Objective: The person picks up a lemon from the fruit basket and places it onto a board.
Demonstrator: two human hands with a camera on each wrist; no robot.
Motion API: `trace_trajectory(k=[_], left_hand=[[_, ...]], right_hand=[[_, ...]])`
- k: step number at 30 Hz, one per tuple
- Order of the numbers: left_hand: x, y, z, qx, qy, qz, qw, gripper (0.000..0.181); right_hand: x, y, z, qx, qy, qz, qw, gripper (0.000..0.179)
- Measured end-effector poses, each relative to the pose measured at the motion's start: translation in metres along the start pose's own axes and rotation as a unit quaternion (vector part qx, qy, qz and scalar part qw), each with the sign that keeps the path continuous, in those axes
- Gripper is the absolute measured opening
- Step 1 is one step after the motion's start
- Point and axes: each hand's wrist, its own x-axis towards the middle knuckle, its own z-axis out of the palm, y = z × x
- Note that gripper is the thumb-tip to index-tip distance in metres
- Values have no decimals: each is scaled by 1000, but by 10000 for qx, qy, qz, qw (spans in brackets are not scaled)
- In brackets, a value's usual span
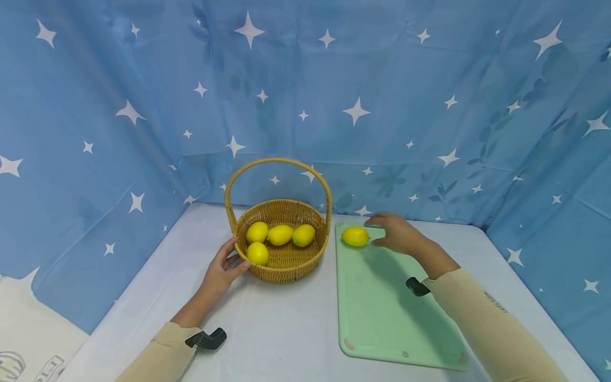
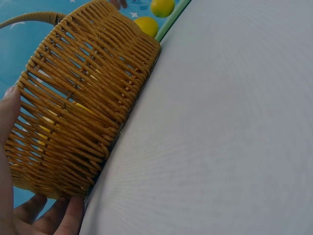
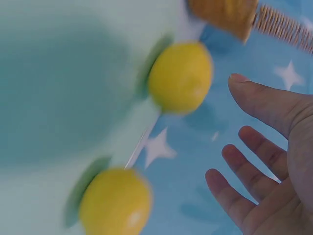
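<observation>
Green board (image 1: 374, 313) bears a crosswise lemon (image 1: 355, 236), right hand (image 1: 395, 233) unclenched, left hand (image 1: 223, 270) gripping basket (image 1: 285, 274).

Found one woven golden-brown basket (image 1: 284, 274) standing upright on a white table (image 1: 277, 329), with tall arched handle raised. Counted four smooth yellow lemons (image 1: 280, 235) inside: three in a side-by-side row toward the back wall, and a fourth lemon (image 1: 258, 254) in front of the leftmost, close to the left wall. Located two more on the pale green board (image 1: 401, 323) right of the basket: nearer lemon (image 1: 355, 236) lying sideways by the far left corner, farther lemon (image 3: 116, 203) apart from it, not seen in the head view.
</observation>
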Motion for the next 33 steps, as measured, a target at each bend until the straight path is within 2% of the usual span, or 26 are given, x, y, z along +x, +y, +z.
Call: trace_trajectory(k=[6, 15, 20, 27, 33], left_hand=[[0, 1, 0, -46, 2, -17, 10000, 74], [1, -1, -1, -67, 0, 20, 10000, 74], [2, -3, -2, -50, -8, -14, 10000, 75], [3, -2, -1, -8, 33, -44, 10000, 75], [1, 1, -2, 50, 43, -37, 10000, 76]], right_hand=[[12, -38, 4, 146, -73, -587, 9981, 48], [30, -85, 15, 239, -210, -1112, 9933, 44], [45, -108, 28, 351, -135, -1433, 9890, 40], [70, -132, 53, 333, -377, -1721, 9838, 33], [89, -151, 68, 206, -504, -2005, 9782, 34]])
